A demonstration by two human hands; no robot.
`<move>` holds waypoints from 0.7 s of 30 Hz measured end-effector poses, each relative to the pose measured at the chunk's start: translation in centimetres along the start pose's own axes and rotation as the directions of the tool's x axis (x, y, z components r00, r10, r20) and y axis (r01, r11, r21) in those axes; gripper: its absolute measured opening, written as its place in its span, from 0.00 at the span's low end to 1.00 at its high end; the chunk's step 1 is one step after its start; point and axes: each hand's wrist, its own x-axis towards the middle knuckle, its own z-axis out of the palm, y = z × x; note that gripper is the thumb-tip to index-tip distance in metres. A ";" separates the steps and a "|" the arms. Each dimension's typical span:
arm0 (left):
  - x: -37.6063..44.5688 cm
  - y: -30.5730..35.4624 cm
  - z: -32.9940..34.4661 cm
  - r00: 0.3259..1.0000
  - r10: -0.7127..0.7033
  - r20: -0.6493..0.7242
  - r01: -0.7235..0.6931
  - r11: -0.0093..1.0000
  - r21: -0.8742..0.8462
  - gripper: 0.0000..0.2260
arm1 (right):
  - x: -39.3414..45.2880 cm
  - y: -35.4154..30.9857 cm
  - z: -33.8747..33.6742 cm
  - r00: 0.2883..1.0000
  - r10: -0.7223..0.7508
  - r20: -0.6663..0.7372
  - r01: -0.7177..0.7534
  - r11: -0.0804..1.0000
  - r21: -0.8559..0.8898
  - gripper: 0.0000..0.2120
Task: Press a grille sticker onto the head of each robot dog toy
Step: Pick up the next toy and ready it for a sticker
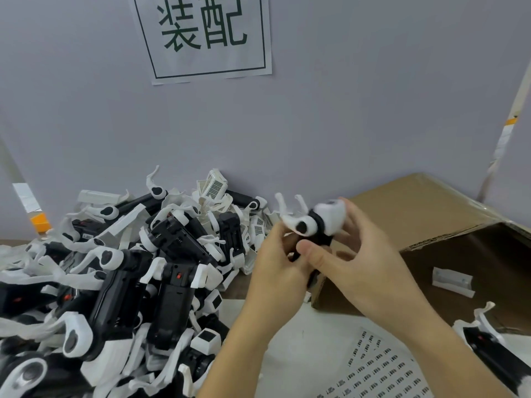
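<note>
Toy dog held; sign (reads 装配).

Soft even light, motion blur, edges warped.

Paper sign on wall: green characters "装配" inside a thin rectangular border. Sticker sheet on the surface: printed marks too small to read.

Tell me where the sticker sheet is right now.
In the head view, the sticker sheet lies flat at the bottom right, below the right hand and in front of the cardboard box.
</note>
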 end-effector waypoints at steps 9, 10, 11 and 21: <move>0.1 1.5 -1.4 0.969 -0.210 -0.126 0.117 0.849 -0.516 0.18 | -0.6 -0.5 0.9 0.989 -0.085 0.120 0.107 0.975 -0.195 0.15; 0.1 1.6 -1.3 0.967 -0.224 -0.125 0.122 0.831 -0.542 0.18 | -0.7 -0.5 1.2 0.987 -0.116 0.111 0.138 0.967 -0.217 0.15; 0.1 1.6 -1.1 0.963 -0.236 -0.127 0.126 0.816 -0.564 0.19 | -0.8 -0.6 1.6 0.985 -0.133 0.108 0.155 0.960 -0.235 0.18; 0.0 1.6 -0.5 0.938 -0.283 -0.202 0.148 0.851 -0.504 0.18 | -1.3 -0.9 2.2 0.977 -0.211 -0.026 0.177 0.874 -0.453 0.20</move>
